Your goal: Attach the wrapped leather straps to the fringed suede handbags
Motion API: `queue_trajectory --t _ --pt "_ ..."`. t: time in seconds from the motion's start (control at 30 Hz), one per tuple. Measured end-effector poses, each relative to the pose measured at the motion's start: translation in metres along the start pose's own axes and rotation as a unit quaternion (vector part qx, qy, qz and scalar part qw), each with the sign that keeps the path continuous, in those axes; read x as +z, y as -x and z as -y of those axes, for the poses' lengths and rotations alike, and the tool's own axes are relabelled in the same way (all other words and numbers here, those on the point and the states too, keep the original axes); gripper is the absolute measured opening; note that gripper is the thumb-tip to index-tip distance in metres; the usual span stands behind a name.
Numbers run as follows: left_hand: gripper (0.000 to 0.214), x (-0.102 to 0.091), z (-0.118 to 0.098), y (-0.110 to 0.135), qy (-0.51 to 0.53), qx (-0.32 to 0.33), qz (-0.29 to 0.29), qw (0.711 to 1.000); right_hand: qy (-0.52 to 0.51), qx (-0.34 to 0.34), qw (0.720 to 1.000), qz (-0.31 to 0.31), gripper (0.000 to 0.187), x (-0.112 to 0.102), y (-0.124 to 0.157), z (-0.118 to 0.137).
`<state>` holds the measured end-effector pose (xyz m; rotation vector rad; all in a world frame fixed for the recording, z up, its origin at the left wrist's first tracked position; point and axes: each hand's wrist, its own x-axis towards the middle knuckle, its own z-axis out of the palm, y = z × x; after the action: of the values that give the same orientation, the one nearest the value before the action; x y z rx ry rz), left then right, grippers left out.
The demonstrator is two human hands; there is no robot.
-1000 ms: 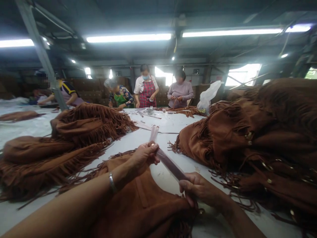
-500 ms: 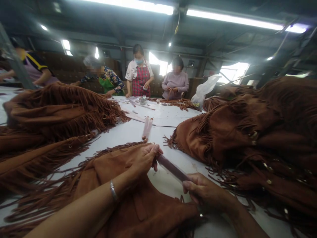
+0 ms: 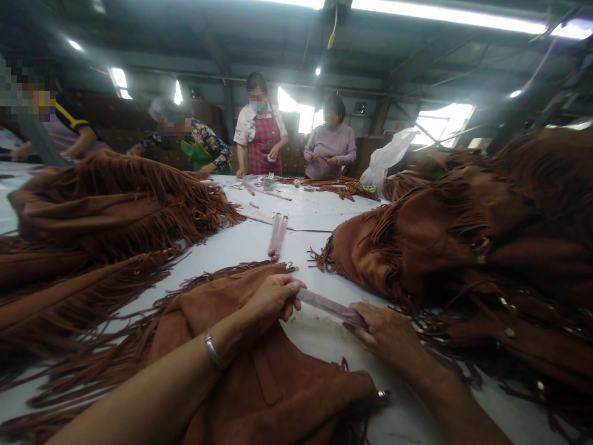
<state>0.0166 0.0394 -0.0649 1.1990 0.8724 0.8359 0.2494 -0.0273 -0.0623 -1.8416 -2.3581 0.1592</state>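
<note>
The wrapped strip point(image 3: 331, 306) has swung flatter between the two hands: a half second ago it sloped steeply down toward the right fingers, and now it runs at a gentler slant, its far end pinched between the thumb and fingers of the left hand point(image 3: 273, 300) and its near end gripped in the right hand point(image 3: 386, 334). The right hand has come up a little and rolled so that its back faces the camera more fully, while the left has hardly shifted. Both sets of fingers are clamped on the strip, which spans the gap between them, above the bare stretch of the surface point(image 3: 306, 247). The turn seems to be a small adjustment of the strip in hand, not a release, so I judge the handling to be still under way. Below and to the left of the strip lies the brown fringed bag point(image 3: 296, 389), under the left wrist; one metal clasp point(image 3: 291, 267) now shows clearly just beyond the left fingertips, and a metal fitting point(image 3: 382, 394) sits below the right fingers, apart from them. Farther beyond the left fingers, a pair of wrapped pieces point(image 3: 278, 235) lies where it did half a second ago, touched by neither hand. Fringed brown piles lie well out to the left point(image 3: 111, 204) and right point(image 3: 430, 241) of both hands.
</note>
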Motion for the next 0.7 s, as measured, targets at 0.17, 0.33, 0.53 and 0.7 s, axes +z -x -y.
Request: queue_trajectory --t 0.17,0.33,0.53,0.7 --pt "0.039 0.009 0.012 0.005 -0.032 0.060 0.018 0.998 -0.254 -0.023 0.966 -0.031 0.066 -0.014 -0.003 0.014" --pt "0.063 0.022 0.016 0.012 -0.038 0.064 0.056 0.996 -0.332 -0.029 0.943 -0.012 0.057 -0.020 -0.021 0.058" --pt "0.063 0.001 -0.009 0.010 -0.113 0.005 0.075 0.991 -0.425 -0.027 0.904 0.038 0.030 0.011 -0.031 0.073" --pt "0.039 -0.056 -0.058 -0.022 -0.206 0.030 -0.006 0.978 -0.447 -0.014 0.893 0.046 0.020 0.028 -0.030 0.064"
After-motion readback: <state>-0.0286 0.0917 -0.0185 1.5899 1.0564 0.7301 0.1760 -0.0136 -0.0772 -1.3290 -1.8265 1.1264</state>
